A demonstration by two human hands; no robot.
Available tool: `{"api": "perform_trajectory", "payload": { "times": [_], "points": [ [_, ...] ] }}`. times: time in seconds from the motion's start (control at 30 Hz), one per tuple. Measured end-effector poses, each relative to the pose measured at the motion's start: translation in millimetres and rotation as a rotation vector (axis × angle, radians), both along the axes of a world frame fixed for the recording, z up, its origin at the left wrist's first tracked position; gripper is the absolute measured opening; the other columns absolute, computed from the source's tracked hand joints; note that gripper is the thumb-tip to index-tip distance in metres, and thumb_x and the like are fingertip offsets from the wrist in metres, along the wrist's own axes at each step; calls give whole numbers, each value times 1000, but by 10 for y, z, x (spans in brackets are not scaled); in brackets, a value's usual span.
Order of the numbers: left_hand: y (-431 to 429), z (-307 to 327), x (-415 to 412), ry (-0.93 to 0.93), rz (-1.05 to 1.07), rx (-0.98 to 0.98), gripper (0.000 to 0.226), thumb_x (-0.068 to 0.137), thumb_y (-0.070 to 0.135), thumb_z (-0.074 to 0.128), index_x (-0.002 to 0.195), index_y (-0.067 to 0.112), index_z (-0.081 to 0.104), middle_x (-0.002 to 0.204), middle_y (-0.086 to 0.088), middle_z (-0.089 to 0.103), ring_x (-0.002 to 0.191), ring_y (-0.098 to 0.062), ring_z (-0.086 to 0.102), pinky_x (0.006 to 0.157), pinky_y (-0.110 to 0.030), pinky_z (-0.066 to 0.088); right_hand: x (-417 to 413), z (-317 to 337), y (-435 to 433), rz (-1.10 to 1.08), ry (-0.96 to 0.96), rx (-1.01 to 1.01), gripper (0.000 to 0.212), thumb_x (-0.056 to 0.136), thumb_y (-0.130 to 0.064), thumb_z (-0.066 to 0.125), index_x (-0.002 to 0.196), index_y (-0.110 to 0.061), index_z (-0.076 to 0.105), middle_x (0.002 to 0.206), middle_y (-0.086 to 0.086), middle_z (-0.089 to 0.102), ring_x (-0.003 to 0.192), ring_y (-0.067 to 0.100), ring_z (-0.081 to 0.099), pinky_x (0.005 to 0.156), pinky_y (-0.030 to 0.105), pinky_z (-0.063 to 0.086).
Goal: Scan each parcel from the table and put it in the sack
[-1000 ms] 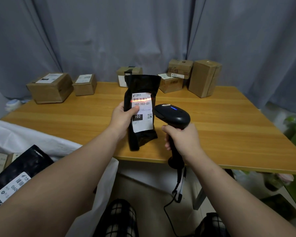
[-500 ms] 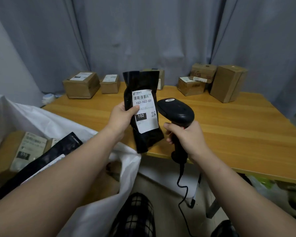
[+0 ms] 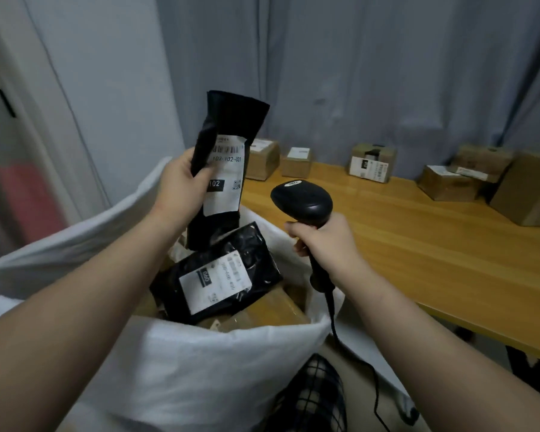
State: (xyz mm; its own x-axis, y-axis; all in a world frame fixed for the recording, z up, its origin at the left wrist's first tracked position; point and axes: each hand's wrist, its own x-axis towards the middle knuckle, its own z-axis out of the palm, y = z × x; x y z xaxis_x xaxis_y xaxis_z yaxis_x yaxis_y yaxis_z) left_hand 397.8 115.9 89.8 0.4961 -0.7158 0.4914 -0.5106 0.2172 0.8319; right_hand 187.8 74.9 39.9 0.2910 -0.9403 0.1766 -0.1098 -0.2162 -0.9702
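My left hand (image 3: 181, 185) grips a black plastic parcel (image 3: 228, 126) with a white label reading 102, held upright above the open mouth of the white sack (image 3: 200, 357). Inside the sack lies another black parcel (image 3: 219, 272) with a white label, on top of brown cardboard boxes. My right hand (image 3: 325, 244) grips the handle of a black barcode scanner (image 3: 303, 201), its head pointing left, beside the sack's right rim and over the table's near corner.
Several cardboard boxes (image 3: 373, 162) stand along the far edge of the wooden table (image 3: 418, 244), against a grey curtain. The scanner's cable (image 3: 353, 347) hangs down past my checked trouser leg (image 3: 312, 397). A pale wall stands to the left.
My view has swung left. My left hand has carried the black parcel from over the table's edge to above the sack's mouth. The scanner has stayed in my right hand.
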Motion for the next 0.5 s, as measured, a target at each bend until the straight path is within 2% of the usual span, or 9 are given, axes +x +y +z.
{"api": "perform_trajectory", "payload": {
  "times": [0.03,0.1,0.17,0.23,0.3,0.4,0.5],
  "points": [
    [19,29,101,-74,59,31,22,93,6,53,107,19,65,90,9,67,82,-4,64,74,-22,51,127,76,-13,42,32,-26,16,79,-9,73,87,3,67,60,8,59,50,14,60,58,32,50],
    [47,59,285,-267,198,138,24,91,7,52,111,12,65,94,-7,69,88,-25,64,75,-33,50,372,203,-28,112,92,-75,19,78,-10,73,90,3,67,63,10,61,51,18,61,56,33,50],
    [67,36,423,-486,310,331,25,89,11,53,112,7,62,100,-19,66,94,-38,60,74,-37,44,569,249,-52,141,98,-85,21,78,-10,73,93,3,67,65,11,60,50,18,60,53,31,48],
    [76,-41,501,-616,312,568,30,89,20,56,116,8,60,109,-18,65,101,-38,60,77,-37,44,688,208,-92,136,97,-69,18,78,-9,73,91,3,66,64,10,60,48,17,59,51,30,47],
    [45,-151,535,-622,237,675,42,85,29,63,123,12,56,118,-12,65,108,-32,59,84,-36,46,716,118,-132,106,107,-29,16,79,-9,72,87,3,66,65,12,60,47,16,57,52,29,48],
    [-78,-250,470,-565,153,644,53,83,36,66,131,18,50,125,-4,62,113,-27,58,91,-36,47,637,14,-223,50,66,54,12,80,-9,71,82,1,65,67,14,60,47,16,55,53,30,47],
    [-298,-237,284,-558,82,591,50,88,39,62,132,19,49,125,-3,61,109,-24,59,88,-34,47,459,25,-366,5,3,93,10,82,-9,71,82,-1,64,69,12,60,48,17,55,53,31,47]
  ]
}}
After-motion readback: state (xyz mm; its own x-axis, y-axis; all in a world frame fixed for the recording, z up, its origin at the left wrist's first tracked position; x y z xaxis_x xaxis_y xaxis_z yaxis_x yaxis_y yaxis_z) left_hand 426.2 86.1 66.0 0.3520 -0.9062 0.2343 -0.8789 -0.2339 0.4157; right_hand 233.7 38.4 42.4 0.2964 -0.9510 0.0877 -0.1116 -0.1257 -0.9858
